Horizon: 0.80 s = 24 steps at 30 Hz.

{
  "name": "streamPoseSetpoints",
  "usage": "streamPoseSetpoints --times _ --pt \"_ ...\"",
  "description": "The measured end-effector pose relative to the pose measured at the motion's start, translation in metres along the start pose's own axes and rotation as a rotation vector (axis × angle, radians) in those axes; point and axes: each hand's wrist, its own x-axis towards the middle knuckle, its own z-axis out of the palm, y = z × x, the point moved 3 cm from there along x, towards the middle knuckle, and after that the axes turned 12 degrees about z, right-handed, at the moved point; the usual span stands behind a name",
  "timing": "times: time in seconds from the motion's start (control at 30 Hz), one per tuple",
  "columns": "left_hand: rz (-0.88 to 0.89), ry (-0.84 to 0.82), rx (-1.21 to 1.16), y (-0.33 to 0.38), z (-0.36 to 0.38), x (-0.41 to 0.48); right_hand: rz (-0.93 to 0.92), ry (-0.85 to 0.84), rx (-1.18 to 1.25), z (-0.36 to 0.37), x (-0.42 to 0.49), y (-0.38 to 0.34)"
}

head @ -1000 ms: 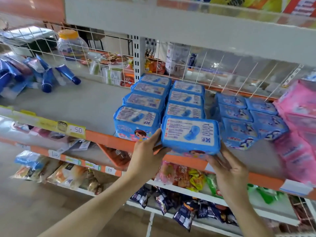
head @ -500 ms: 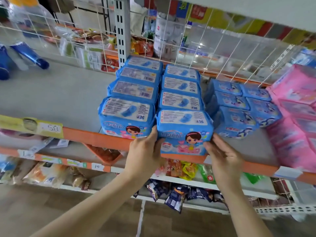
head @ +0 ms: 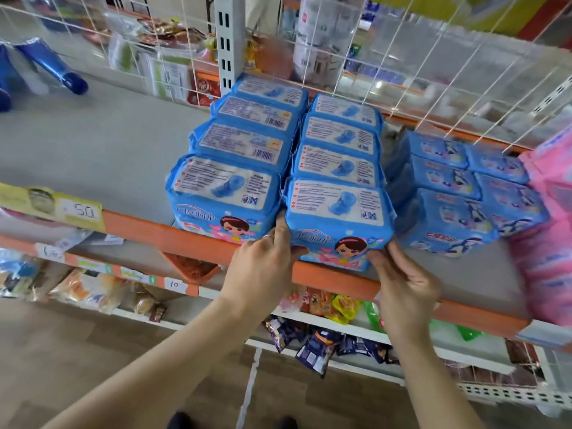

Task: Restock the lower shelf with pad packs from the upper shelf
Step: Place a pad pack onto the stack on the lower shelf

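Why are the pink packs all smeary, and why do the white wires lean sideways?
In the head view, the pink packs at the right edge are blurred, while the front blue pack in the middle looks sharp; that view's wide lens stretches the edges, so the wire grid fans outward.

I see open shelf left of the blue packs, room to reach in from the front. The front pack presses the left row, no gap between. Darker packs crowd its right; a wire grid closes the back
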Motion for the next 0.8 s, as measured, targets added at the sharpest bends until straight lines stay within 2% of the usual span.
streamPoseSetpoints --times 0.27,0.4,0.5,0.6,0.7,0.8 --pt "-0.069 -0.008 0.061 -0.001 0.011 -0.001 -0.097 0.004 -0.053 0.01 0.001 0.005" --pt "-0.081 0.019 0.034 0.002 0.005 -0.007 -0.161 -0.081 -0.087 0.006 -0.003 -0.004" --pt "-0.05 0.114 0.041 0.006 -0.012 -0.017 -0.198 -0.142 -0.166 0.002 -0.009 -0.007" --pt "0.086 0.264 0.12 0.011 -0.032 -0.023 -0.198 -0.192 -0.203 0.002 -0.016 -0.005" --pt "0.221 0.246 0.223 0.007 -0.031 -0.023 -0.32 -0.145 -0.342 0.007 -0.02 -0.004" --pt "0.208 0.171 0.264 -0.007 -0.019 -0.025 -0.45 -0.001 -0.446 0.016 -0.029 -0.007"
